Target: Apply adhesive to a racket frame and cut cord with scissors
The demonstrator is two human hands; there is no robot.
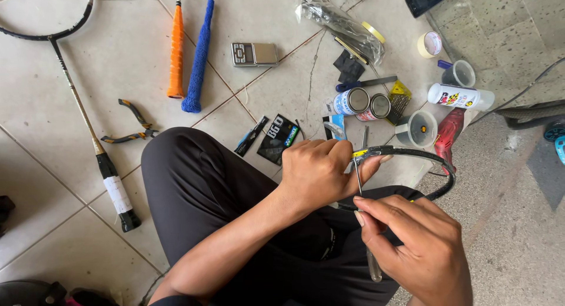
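Head view shows you seated cross-legged on floor tiles (247,11), working on a racket frame. Far left of your fingers lies a badminton racket (88,135) with a white-taped handle, then yellow-handled pliers (130,129), an orange grip (175,53) and a blue towel grip (199,55). Above your knuckles sit a small pocket scale (253,54) and two tins (362,104). Your left hand (318,170) is clenched around the black racket frame (438,164), thumb pressed to its rim near a yellow mark. Your right hand (421,247) pinches a thin awl (360,188) between thumb and forefinger, its tip meeting the frame just beside your left thumb. No strings show in the visible arc of the frame, so I judge the job to be early, with stringing wholly left to do.
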